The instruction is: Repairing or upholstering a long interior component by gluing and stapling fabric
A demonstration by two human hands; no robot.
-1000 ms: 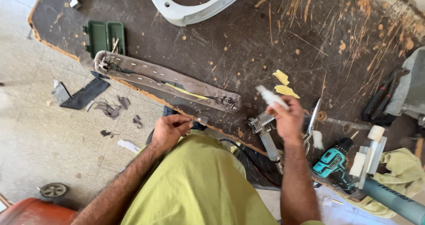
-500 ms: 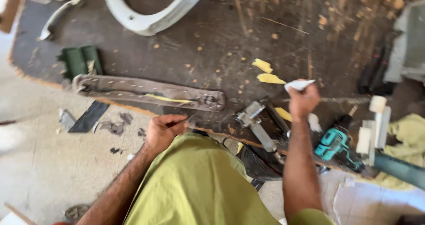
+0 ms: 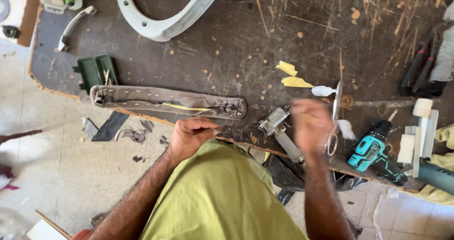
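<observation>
Padded grey strap point(image 3: 168, 102) is lying lengthwise along the near edge of the dark worktop point(image 3: 227, 46), staples dotting its top and a yellow strip showing at a seam. Seen from the head camera, the left hand point(image 3: 191, 135) is curling its fingers together just below it, apparently empty. Blurred, the right hand point(image 3: 309, 126) is hovering beside a metal staple gun point(image 3: 279, 129); its grip cannot be told. A teal drill point(image 3: 376, 152) is resting nearby.

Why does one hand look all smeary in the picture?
In the head view, the right hand is smeared by motion blur, so its fingers cannot be made out; the left hand and the teal drill look sharp, in even daylight without glare.
</observation>
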